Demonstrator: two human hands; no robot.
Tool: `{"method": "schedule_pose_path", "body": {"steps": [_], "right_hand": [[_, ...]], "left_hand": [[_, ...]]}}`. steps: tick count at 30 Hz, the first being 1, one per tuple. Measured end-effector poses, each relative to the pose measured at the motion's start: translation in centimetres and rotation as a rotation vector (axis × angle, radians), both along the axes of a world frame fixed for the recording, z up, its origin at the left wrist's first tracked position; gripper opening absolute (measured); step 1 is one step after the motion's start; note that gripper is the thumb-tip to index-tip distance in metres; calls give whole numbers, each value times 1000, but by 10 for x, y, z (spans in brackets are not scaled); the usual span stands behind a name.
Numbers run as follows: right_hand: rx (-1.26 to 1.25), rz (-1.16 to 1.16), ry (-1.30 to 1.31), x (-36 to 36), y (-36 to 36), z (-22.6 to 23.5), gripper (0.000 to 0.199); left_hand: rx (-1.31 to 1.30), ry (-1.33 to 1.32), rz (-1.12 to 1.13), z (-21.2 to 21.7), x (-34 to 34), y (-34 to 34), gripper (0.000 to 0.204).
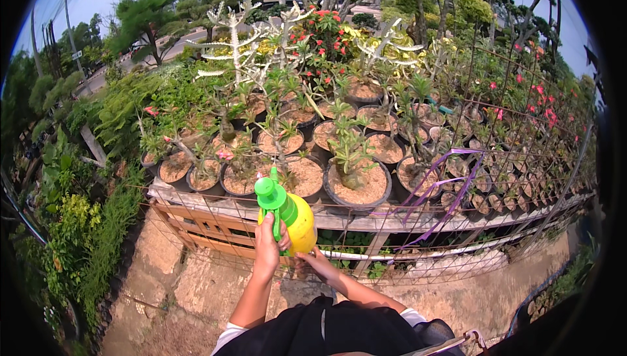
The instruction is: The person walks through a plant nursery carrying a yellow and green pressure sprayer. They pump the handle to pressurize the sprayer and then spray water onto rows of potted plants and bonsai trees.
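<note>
A yellow pump spray bottle (304, 228) with a green top and nozzle is held up in front of me, tilted toward the potted plants. My left hand (266, 243) is wrapped around its green handle. Low on the yellow body, my right hand (316, 262) holds the bottle from below, its fingers partly hidden. Just beyond the nozzle stand black pots of brown, chip-like soil. The closest include a pot with a thick-stemmed leafy plant (348, 172) and a pot (307, 176) to its left.
A rusty wire-mesh fence (457, 251) runs between me and the plant bench (418, 220). Purple ribbon (450, 206) hangs on the mesh at right. A wooden slatted panel (209, 225) stands below the bench. Dense greenery (72, 219) borders the paved path (163, 284) at left.
</note>
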State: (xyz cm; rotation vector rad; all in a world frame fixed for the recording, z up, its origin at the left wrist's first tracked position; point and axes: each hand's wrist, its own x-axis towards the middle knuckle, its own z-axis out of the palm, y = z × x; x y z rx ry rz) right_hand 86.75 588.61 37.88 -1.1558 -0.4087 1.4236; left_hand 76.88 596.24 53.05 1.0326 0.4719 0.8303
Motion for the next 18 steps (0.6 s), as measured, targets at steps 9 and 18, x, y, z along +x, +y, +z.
{"method": "schedule_pose_path", "body": {"steps": [9,18], "right_hand": [[-37,-208,-20,12,-24,5,53],[44,-393,-89,27,-49,-3,64]], "left_hand": [[15,4,-167,-2,26,-11,42],[26,12,-324,3,53,-32,42]]}}
